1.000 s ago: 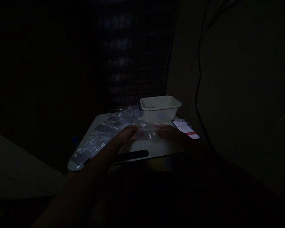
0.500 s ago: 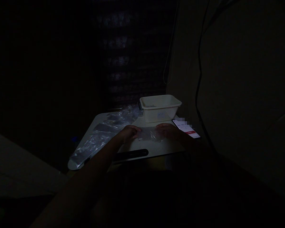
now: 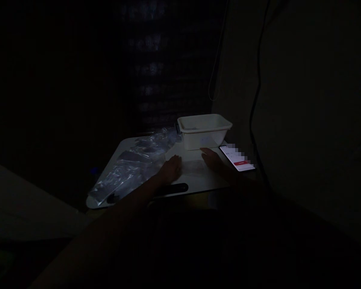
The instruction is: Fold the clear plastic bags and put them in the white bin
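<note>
The scene is very dark. A thin sheet of clear plastic [image 3: 194, 166], faint and blurred, lies low over the white tabletop between my hands. At its left edge my left hand [image 3: 171, 169] has its fingers curled in; what they grip, if anything, is hidden. My right hand [image 3: 212, 159] is on the other side, fingers stretched toward the white bin [image 3: 204, 138], with nothing visible in them. Left of my left hand, a spread pile of clear plastic bags [image 3: 132, 168] covers much of the table.
The small table [image 3: 210, 182] has a dark slot [image 3: 174, 188] along its near edge. On the right side lies a phone [image 3: 236, 158] with a lit screen. A dark cable [image 3: 254, 108] hangs down the wall, and a thin looped cord [image 3: 212, 90] hangs behind the bin.
My right hand has let go of the clear plastic, its fingers now extended. My left hand has turned, its fingers pointing more forward. The plastic lies lower and flatter. The view has shifted slightly.
</note>
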A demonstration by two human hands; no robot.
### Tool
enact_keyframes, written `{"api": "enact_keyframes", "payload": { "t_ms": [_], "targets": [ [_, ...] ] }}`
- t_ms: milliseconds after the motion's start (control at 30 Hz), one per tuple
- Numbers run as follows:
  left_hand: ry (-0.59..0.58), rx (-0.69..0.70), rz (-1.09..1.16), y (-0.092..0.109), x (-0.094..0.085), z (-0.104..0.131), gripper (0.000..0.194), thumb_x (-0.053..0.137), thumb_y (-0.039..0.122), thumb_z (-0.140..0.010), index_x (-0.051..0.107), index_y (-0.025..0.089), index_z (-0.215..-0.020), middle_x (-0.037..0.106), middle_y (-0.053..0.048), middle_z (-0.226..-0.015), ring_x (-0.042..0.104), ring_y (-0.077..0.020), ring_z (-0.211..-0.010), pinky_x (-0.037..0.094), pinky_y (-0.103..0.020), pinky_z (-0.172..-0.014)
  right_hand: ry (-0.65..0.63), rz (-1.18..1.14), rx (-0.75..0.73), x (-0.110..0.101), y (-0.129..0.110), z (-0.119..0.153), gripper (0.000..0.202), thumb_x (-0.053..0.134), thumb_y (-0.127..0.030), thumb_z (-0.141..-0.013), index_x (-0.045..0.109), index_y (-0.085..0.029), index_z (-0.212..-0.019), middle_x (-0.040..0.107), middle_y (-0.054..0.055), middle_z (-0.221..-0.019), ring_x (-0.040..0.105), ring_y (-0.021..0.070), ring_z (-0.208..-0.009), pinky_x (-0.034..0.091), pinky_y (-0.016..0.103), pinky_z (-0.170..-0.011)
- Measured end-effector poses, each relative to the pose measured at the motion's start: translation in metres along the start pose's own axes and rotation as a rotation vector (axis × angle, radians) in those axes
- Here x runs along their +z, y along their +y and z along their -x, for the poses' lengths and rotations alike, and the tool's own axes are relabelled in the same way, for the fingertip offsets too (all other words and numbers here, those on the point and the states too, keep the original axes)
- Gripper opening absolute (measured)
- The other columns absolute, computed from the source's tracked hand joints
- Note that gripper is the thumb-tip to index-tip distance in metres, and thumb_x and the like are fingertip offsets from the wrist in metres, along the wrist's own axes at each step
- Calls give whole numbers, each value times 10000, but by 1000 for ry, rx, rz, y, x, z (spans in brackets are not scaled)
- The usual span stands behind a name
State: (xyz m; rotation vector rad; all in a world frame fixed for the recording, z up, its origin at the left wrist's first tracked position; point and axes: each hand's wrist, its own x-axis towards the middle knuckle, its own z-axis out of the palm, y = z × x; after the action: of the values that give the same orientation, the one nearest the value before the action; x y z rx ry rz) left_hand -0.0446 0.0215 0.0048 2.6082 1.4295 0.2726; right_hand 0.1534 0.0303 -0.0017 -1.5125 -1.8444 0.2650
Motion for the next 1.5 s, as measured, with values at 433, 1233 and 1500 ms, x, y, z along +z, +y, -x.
{"api": "enact_keyframes", "payload": {
  "t_ms": [433,1233,1500],
  "targets": [
    [-92,12,-232,15,13,8,466,178,290,-816,202,105,-1243,197,-120,-1315,135,-209,-1203,193,-468,-909,-349,408,-315,38,-46,18,502,141,-370,-822,336,-91,-1192,312,125,-1270,244,200,-1173,214,397,-928],
    [-163,-62,-279,21,7,10,499,131,299,-812,172,74,-1256,173,-135,-1318,99,-242,-1208,155,-513,-896,-308,517,-370,39,-39,26,490,152,-374,-822,363,-100,-1170,332,140,-1254,278,218,-1152,204,463,-901],
    [-137,-49,-291,20,9,10,506,103,324,-818,195,78,-1250,159,-127,-1322,107,-240,-1208,159,-514,-890,-308,549,-337,33,-32,27,466,181,-346,-821,345,-93,-1177,318,138,-1263,262,212,-1163,184,467,-913]
  ]
}}
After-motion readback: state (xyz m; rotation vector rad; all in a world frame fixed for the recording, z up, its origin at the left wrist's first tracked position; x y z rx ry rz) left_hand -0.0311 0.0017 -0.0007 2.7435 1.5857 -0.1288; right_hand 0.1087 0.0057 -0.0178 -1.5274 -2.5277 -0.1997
